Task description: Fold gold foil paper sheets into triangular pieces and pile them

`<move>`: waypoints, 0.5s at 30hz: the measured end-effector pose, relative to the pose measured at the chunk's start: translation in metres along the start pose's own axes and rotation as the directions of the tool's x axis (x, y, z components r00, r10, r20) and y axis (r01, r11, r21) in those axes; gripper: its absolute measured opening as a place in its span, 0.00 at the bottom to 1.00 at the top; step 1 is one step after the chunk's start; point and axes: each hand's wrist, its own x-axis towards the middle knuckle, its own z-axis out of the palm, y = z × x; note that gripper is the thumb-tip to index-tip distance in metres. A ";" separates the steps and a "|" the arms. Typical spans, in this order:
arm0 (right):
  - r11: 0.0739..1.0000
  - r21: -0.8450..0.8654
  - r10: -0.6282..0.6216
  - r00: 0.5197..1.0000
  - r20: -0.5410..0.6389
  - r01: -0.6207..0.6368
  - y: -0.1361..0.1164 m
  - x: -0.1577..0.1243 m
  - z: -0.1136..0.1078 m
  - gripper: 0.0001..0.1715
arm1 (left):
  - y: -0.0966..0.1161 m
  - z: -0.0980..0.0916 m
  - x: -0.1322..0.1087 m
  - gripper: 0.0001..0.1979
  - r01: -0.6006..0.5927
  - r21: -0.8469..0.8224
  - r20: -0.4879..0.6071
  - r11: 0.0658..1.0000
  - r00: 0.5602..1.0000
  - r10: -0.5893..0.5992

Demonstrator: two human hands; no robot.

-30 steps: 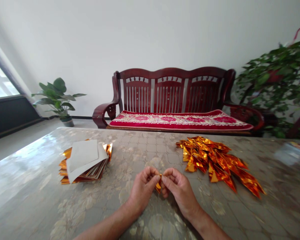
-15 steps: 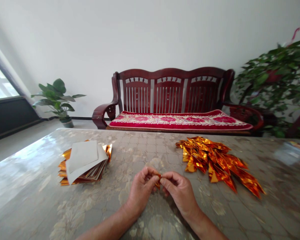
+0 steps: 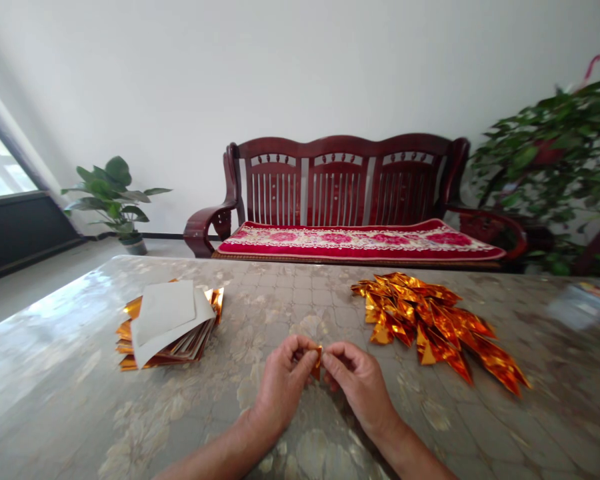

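Observation:
My left hand (image 3: 283, 383) and my right hand (image 3: 357, 383) meet over the middle of the table, fingers curled and pinched together. Between the fingertips sits a small piece of gold foil paper (image 3: 319, 363), mostly hidden by the fingers. A stack of flat gold foil sheets (image 3: 170, 327) with white backs facing up lies to the left of my hands. To the right lies a heap of folded gold foil pieces (image 3: 430, 320).
The table (image 3: 80, 400) has a glossy patterned top. Behind it stands a dark red wooden bench (image 3: 340, 193) with a red flowered cushion. A potted plant (image 3: 115, 197) stands on the floor at left, a leafy plant (image 3: 560, 167) at right.
The hands have stayed almost in place. The fingers have shifted slightly on the foil piece, which now shows less between the fingertips.

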 end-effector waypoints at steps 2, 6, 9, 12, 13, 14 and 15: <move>1.000 -0.013 0.001 1.000 0.002 -0.001 0.000 0.001 0.000 0.19 | 0.000 0.000 0.000 0.08 -0.016 -0.004 -0.007 1.000 1.000 0.016; 0.999 -0.040 0.004 1.000 -0.008 -0.004 -0.001 0.003 0.000 0.17 | 0.001 0.001 -0.001 0.07 -0.019 0.013 -0.017 1.000 1.000 0.019; 0.999 -0.041 0.002 1.000 -0.025 -0.003 -0.001 0.003 0.000 0.16 | 0.002 0.000 -0.001 0.06 0.005 0.003 -0.010 1.000 1.000 -0.005; 0.999 -0.030 0.017 1.000 -0.010 -0.017 0.001 0.003 0.000 0.16 | 0.001 -0.001 0.000 0.06 0.011 0.023 -0.010 1.000 1.000 -0.011; 0.999 -0.026 0.022 1.000 -0.004 -0.022 0.002 0.004 0.000 0.16 | 0.001 -0.001 0.000 0.06 0.006 0.036 -0.010 0.999 1.000 -0.005; 0.999 -0.022 0.026 1.000 0.002 -0.026 0.003 0.004 -0.001 0.16 | 0.001 -0.002 0.000 0.06 -0.001 0.049 -0.008 0.999 1.000 0.002; 0.999 -0.018 0.029 1.000 0.008 -0.028 0.003 0.004 -0.001 0.16 | 0.001 -0.002 -0.001 0.06 -0.010 0.060 -0.005 0.998 1.000 0.010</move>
